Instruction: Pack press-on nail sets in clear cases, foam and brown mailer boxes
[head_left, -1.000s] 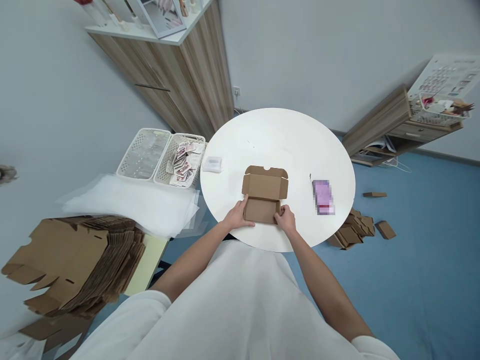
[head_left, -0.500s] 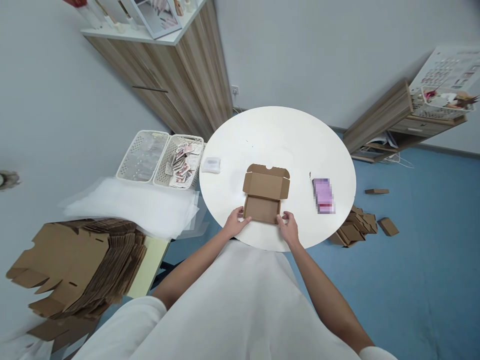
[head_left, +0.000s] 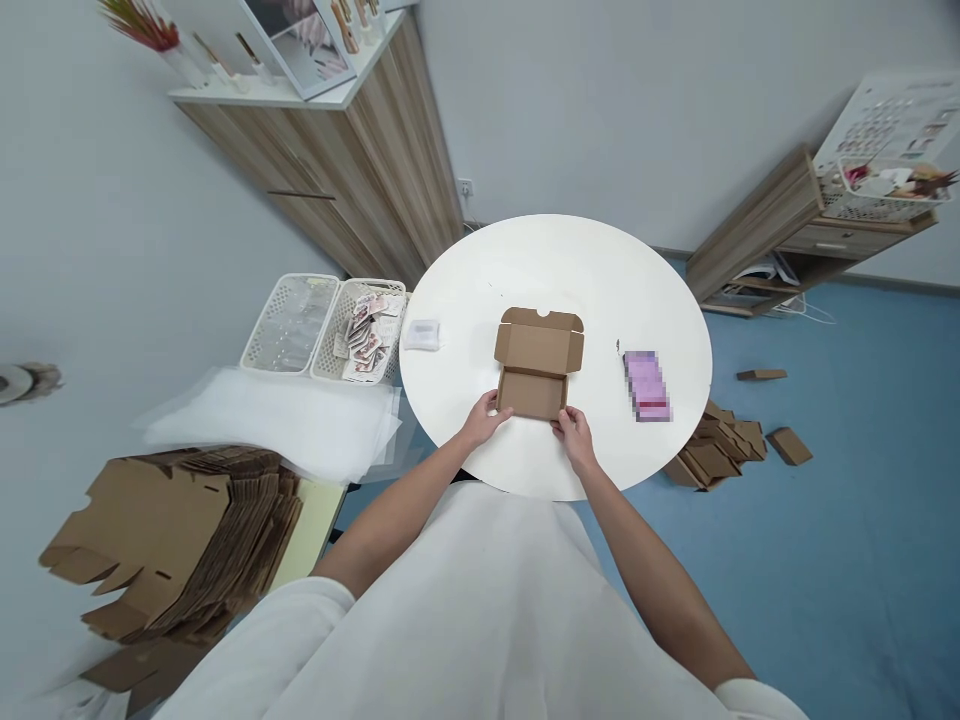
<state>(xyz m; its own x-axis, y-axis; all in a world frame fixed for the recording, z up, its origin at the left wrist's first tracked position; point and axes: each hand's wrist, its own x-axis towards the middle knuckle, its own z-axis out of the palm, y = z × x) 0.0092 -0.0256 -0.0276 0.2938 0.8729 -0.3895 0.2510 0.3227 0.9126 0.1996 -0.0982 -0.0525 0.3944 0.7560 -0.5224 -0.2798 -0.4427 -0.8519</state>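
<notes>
A brown cardboard box [head_left: 532, 393] with its lid raised lies on the round white table [head_left: 555, 260]. The lid and its side flaps fold back away from me, and the box's tray shows nothing inside. My left hand [head_left: 486, 418] grips the near left corner, thumb on the front wall and fingers along the side. At the near right corner my right hand [head_left: 574, 436] pinches the wall between thumb and fingers. Right of the box rests a pixelated purple item [head_left: 648, 386]. Toward the table's left edge is a small clear packet [head_left: 422, 335].
White baskets, one with printed cards [head_left: 367, 335], stand left of the table. Nearer me are translucent sheets [head_left: 262, 420] and a stack of flattened cardboard boxes [head_left: 165, 530]. Folded boxes [head_left: 712, 450] lie on the blue floor at right. A wooden cabinet [head_left: 330, 180] stands behind.
Both hands have shifted the box slightly away from me and a little to the right across the table. The camera view has also moved slightly.
</notes>
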